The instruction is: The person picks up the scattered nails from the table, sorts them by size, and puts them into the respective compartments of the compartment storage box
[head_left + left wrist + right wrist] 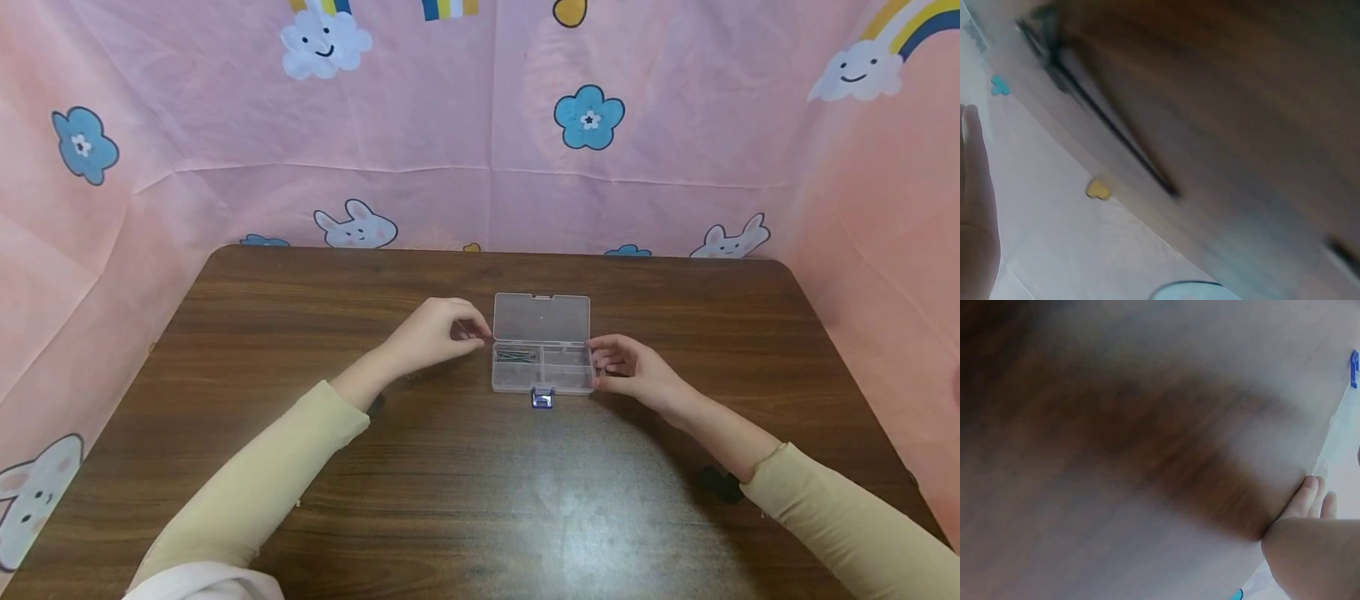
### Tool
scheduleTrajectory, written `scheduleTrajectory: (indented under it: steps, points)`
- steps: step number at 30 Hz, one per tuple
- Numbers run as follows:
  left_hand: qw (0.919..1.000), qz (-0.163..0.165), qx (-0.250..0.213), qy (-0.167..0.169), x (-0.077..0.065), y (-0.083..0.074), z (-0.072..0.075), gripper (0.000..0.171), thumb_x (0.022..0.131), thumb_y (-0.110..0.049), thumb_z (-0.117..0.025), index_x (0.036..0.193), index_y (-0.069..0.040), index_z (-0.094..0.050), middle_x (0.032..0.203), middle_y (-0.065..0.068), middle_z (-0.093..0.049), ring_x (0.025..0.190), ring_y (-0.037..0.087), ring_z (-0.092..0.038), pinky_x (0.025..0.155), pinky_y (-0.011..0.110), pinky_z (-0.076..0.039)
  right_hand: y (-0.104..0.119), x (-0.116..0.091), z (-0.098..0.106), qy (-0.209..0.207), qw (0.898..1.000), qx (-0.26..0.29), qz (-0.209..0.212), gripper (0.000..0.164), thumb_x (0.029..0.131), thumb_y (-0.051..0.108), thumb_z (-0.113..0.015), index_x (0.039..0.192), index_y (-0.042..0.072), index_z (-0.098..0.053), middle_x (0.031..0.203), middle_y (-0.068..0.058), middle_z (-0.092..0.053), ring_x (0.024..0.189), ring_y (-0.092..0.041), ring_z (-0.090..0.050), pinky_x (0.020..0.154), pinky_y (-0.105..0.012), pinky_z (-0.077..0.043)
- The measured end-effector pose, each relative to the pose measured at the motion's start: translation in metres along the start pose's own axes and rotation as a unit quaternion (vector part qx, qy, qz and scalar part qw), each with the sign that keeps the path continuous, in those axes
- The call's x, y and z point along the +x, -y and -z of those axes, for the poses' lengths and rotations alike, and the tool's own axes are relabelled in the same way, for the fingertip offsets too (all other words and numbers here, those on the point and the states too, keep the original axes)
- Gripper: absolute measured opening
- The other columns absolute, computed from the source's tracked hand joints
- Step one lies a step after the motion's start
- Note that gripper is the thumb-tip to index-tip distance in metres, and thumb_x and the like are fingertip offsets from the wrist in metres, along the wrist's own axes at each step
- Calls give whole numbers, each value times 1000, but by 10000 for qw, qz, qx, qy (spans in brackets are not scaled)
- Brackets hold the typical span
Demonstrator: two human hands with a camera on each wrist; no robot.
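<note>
A clear plastic compartment box stands on the table, its lid raised at the back and a blue latch at the front. Several thin metal nails or screws lie in its back left compartment. My left hand is at the box's left side, fingers loosely bent and tips right at the rear corner. On the other side my right hand holds the right end, thumb near the front and a finger further back. In the right wrist view its fingers lie along the box edge.
The brown wooden table carries the box near its far side. Behind it hangs a pink printed cloth. A blurred dark stick-like shape crosses the left wrist view.
</note>
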State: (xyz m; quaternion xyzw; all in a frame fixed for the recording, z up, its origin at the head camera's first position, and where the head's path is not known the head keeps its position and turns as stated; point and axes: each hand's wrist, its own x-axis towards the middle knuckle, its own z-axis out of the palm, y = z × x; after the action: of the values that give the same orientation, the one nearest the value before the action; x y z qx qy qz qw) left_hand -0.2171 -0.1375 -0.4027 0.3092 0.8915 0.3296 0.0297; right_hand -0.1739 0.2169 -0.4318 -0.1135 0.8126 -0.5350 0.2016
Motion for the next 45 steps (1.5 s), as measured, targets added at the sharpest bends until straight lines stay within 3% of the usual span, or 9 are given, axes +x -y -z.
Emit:
scheduleTrajectory:
  steps: [11,21,35,45]
  points:
    - [9995,290,91,-71,-25,21,24,12,92,-3,-80,104,-6,-79,101,6,-79,89,17,-71,83,35,-63,4,0,1,7,10000,-49,-14,57,99,7,-73,150,-1,-50,140,-26,-57,124,-34,-57,95,-12,-48]
    - [9988,386,284,71,-41,39,38,13,91,0,-80,103,-6,-80,100,5,-79,88,17,-70,83,38,-62,2,1,1,3,10000,-7,-40,58,98,7,-73,150,-1,-50,140,-26,-57,125,-33,-55,95,-12,-47]
    - [9974,307,383,520,-56,55,45,16,90,0,-81,102,-10,-80,103,2,-77,89,13,-70,82,33,-62,3,0,1,-21,10000,-32,-36,58,98,7,-74,150,-1,-50,140,-25,-57,124,-32,-55,95,-12,-47]
    - [9957,290,499,723,-64,62,44,18,89,0,-82,102,-12,-80,104,1,-77,95,17,-72,88,38,-62,-1,0,1,-13,10000,-45,-10,56,98,7,-73,150,0,-51,139,-25,-58,123,-32,-56,95,-13,-48]
